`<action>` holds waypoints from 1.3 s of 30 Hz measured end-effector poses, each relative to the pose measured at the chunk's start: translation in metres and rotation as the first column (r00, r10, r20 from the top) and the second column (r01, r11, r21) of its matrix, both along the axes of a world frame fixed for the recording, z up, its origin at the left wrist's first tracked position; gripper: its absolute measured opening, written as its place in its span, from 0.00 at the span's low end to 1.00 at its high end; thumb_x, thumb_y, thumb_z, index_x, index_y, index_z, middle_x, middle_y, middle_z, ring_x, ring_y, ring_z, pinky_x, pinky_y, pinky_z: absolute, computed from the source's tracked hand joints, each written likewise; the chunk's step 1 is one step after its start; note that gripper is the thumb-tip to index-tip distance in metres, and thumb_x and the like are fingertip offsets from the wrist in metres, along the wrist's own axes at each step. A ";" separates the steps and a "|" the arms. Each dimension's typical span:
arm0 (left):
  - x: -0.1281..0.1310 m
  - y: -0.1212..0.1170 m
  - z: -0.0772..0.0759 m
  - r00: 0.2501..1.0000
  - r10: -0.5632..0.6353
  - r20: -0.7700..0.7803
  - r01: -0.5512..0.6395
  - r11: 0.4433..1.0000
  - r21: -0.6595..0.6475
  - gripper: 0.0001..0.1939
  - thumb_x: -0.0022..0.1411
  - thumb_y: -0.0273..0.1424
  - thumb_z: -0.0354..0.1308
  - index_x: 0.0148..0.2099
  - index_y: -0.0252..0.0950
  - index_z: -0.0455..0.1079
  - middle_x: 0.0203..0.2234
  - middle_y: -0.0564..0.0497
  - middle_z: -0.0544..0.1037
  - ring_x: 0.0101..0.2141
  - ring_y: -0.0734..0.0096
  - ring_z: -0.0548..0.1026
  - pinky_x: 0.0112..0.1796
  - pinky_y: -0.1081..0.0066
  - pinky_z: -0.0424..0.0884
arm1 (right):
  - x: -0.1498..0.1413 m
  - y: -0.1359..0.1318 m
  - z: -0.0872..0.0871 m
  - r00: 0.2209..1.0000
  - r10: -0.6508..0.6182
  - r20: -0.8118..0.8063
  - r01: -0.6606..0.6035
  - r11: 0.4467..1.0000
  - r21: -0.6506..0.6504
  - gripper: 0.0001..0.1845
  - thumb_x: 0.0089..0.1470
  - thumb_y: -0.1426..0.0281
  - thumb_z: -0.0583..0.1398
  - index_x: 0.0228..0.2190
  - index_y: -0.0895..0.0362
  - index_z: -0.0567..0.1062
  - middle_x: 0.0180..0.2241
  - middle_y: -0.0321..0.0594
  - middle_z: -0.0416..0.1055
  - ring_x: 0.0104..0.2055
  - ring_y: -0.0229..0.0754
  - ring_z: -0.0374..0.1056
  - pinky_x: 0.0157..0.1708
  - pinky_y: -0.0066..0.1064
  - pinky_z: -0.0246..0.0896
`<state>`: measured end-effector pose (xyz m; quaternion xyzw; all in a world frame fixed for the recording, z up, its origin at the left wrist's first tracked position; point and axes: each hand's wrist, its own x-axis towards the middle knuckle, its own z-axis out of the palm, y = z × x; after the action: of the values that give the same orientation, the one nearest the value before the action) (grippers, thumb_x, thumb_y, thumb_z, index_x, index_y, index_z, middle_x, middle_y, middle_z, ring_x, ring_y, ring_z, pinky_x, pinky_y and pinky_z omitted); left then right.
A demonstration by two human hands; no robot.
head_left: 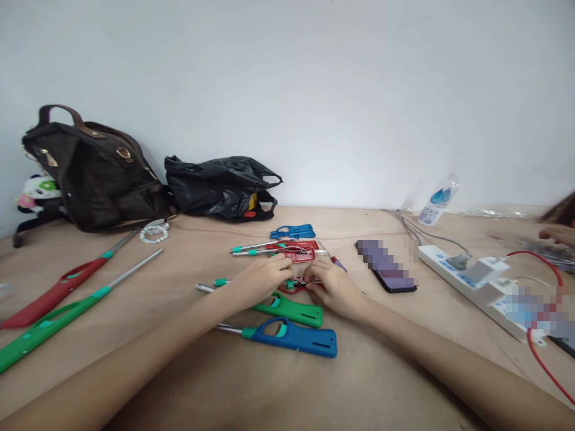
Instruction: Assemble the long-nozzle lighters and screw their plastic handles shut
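My left hand (269,274) and my right hand (332,287) face each other over an opened red utility lighter (290,291). The fingers of both are curled down onto it and hide much of its casing. Between the fingertips show a small turquoise part (291,284) and thin dark wires. Just beyond lie other opened red lighters (306,255) with metal barrels, and a blue casing half (299,231). Nearer to me are a closed green lighter (302,312) and a closed blue lighter (296,340). A screwdriver with a purple handle (338,263) lies beyond my right hand.
A red lighter (63,290) and a green lighter (58,323) lie at left by a white bead bracelet (154,233). Behind are a dark bag (103,173) and black plastic bag (215,185). At right are a phone (386,266), power strip (449,272), bottle (439,200) and another person's hand (557,234).
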<state>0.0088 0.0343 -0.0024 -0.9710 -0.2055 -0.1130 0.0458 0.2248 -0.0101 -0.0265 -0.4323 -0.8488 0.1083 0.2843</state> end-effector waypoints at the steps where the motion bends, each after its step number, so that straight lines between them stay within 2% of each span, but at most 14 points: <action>1: 0.001 0.001 0.000 1.000 -0.002 0.013 0.003 1.000 -0.016 0.09 0.60 0.17 0.50 0.36 0.33 0.68 0.35 0.48 0.71 0.36 0.66 0.69 0.36 0.70 0.66 | 0.000 0.000 0.000 1.000 0.001 -0.003 -0.001 1.000 -0.002 0.10 0.49 0.84 0.57 0.30 0.57 0.70 0.36 0.42 0.72 0.41 0.44 0.66 0.41 0.36 0.62; 5: 0.005 0.003 -0.004 0.996 -0.021 0.088 0.026 0.998 -0.061 0.08 0.61 0.18 0.51 0.36 0.34 0.69 0.35 0.49 0.71 0.36 0.68 0.69 0.38 0.71 0.66 | -0.001 0.001 -0.004 1.000 0.003 -0.017 -0.003 1.000 -0.006 0.09 0.51 0.83 0.56 0.30 0.57 0.69 0.37 0.42 0.71 0.41 0.44 0.66 0.42 0.37 0.62; 12: 0.005 0.012 -0.020 0.977 -0.070 0.200 0.085 0.994 -0.065 0.07 0.62 0.20 0.51 0.36 0.33 0.69 0.34 0.49 0.71 0.36 0.68 0.68 0.38 0.72 0.65 | -0.003 0.002 -0.009 0.998 -0.035 -0.053 0.036 0.999 0.008 0.09 0.51 0.82 0.57 0.29 0.56 0.67 0.34 0.41 0.70 0.39 0.45 0.65 0.39 0.36 0.61; 17: 0.005 0.014 -0.023 0.965 -0.088 0.248 0.116 0.988 -0.103 0.07 0.62 0.19 0.50 0.35 0.33 0.68 0.34 0.50 0.70 0.36 0.69 0.68 0.37 0.73 0.65 | -0.006 0.001 -0.012 0.996 -0.037 -0.080 0.039 0.999 0.029 0.11 0.50 0.84 0.56 0.29 0.56 0.67 0.34 0.41 0.70 0.40 0.45 0.64 0.40 0.37 0.61; 25: 0.006 0.013 -0.025 0.967 0.000 0.255 0.041 0.987 -0.158 0.07 0.62 0.20 0.51 0.37 0.33 0.69 0.35 0.49 0.71 0.37 0.69 0.70 0.38 0.73 0.66 | -0.006 0.001 -0.016 0.994 -0.046 -0.104 0.053 0.997 0.062 0.10 0.51 0.83 0.56 0.29 0.56 0.66 0.32 0.40 0.69 0.39 0.45 0.63 0.38 0.36 0.61; 28: 0.004 0.012 -0.027 0.977 0.009 0.212 0.012 0.995 -0.098 0.07 0.63 0.21 0.51 0.40 0.33 0.69 0.36 0.49 0.71 0.37 0.68 0.71 0.38 0.73 0.67 | -0.006 0.000 -0.016 0.994 -0.041 -0.102 0.049 0.995 0.081 0.10 0.51 0.83 0.56 0.29 0.55 0.66 0.33 0.41 0.69 0.39 0.45 0.64 0.39 0.36 0.61; 33: 0.004 0.010 -0.027 0.997 -0.019 0.080 0.011 0.995 0.097 0.07 0.63 0.20 0.51 0.41 0.33 0.67 0.36 0.48 0.72 0.36 0.66 0.72 0.35 0.71 0.68 | -0.005 0.000 -0.017 0.996 -0.041 -0.073 0.048 0.994 0.098 0.10 0.52 0.82 0.55 0.29 0.56 0.66 0.33 0.41 0.69 0.39 0.46 0.64 0.40 0.38 0.61; 39: 0.007 0.009 -0.024 1.000 -0.005 0.023 0.001 0.985 0.170 0.05 0.60 0.20 0.55 0.39 0.33 0.67 0.33 0.49 0.72 0.33 0.66 0.72 0.33 0.71 0.68 | -0.005 0.000 -0.018 0.996 -0.034 -0.078 0.042 0.993 0.111 0.10 0.52 0.82 0.55 0.29 0.55 0.66 0.33 0.41 0.70 0.39 0.46 0.64 0.40 0.38 0.61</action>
<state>0.0163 0.0435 -0.0266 -0.9625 -0.1940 -0.1417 0.1261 0.2200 -0.0099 -0.0443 -0.4273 -0.8337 0.0713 0.3424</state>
